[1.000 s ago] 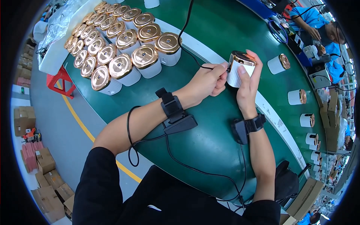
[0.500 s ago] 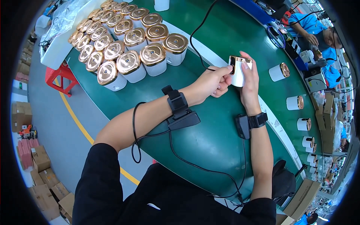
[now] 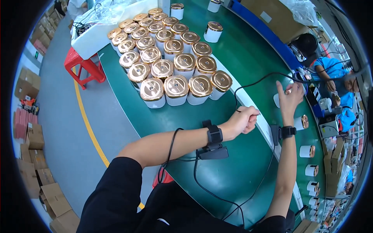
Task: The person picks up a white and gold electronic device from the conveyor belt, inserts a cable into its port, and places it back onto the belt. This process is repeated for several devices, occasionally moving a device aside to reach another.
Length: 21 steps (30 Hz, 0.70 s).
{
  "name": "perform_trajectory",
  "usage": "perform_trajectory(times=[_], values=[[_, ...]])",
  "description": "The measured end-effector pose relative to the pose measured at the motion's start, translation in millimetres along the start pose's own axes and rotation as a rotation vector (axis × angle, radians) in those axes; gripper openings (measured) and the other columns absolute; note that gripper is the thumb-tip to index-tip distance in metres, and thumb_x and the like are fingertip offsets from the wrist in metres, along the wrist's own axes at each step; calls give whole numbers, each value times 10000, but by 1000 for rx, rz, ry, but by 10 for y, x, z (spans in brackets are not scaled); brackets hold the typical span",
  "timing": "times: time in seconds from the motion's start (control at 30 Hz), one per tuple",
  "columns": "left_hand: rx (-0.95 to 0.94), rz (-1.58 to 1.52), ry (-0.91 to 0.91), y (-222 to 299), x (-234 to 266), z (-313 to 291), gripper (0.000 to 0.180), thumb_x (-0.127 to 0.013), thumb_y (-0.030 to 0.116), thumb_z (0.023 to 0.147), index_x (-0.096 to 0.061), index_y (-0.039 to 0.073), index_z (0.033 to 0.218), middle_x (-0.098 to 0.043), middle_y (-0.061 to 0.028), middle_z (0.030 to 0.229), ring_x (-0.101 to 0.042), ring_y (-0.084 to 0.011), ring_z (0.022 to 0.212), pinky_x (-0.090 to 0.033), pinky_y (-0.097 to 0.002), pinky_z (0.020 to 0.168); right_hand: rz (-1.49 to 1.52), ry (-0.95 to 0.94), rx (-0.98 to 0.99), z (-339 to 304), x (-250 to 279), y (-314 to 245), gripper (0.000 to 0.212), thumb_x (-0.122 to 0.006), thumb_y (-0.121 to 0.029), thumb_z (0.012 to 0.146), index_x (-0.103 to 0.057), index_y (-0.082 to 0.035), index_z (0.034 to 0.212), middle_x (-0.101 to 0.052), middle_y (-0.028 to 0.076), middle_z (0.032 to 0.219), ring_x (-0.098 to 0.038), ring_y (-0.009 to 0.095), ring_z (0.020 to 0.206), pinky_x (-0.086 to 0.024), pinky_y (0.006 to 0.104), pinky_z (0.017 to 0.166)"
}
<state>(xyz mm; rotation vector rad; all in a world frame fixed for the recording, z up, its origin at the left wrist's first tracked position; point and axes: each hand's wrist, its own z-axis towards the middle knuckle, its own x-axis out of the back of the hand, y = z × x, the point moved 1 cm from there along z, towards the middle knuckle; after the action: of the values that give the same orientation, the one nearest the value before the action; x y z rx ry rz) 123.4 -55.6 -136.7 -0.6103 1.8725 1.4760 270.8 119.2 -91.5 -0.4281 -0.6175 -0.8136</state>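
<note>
On the green table (image 3: 233, 171), beyond the cluster of copper-lidded jars (image 3: 175, 66), the right hand (image 3: 289, 99) rests its spread, empty grip on a jar (image 3: 280, 99) it could tip, while the left hand (image 3: 243, 120) pinches a black cable (image 3: 264, 79) likely to snag.

My green desk (image 3: 233, 171) curves away in front of me. A tight cluster of white jars with copper lids (image 3: 171, 66) stands at its far left. Right of that cluster, single jars (image 3: 307, 151) line the desk's right edge.
</note>
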Motion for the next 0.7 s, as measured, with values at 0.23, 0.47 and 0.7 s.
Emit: perform_trajectory(times=[0.23,0.47,0.7], values=[[35,-136,-88,-10,49,67,379,-450,179,877,-241,137,564,-255,29,507,-236,-83,431,-168,-274,418,842,-512,-129,981,-1049,-1175,794,-764,-397,798,-385,31,1348,-472,147,1352,-479,275,1238,-351,384,1083],[81,13,-189,-111,-41,-2,370,-454,162,861,-241,145,559,-246,40,518,-234,-77,437,-156,-275,427,1132,-796,-343,1000,-1684,-1296,714,-702,-387,848,-403,-3,1371,-533,165,1288,-515,279,1194,-375,423,1077],[-9,-46,-119,-22,-15,43,387,-445,189,877,-246,142,548,-261,37,516,-245,-79,436,-164,-271,428,2050,-661,-678,148,-471,-539,438,-557,-325,936,-479,-76,1288,-593,157,1153,-587,262,1042,-504,414,923]])
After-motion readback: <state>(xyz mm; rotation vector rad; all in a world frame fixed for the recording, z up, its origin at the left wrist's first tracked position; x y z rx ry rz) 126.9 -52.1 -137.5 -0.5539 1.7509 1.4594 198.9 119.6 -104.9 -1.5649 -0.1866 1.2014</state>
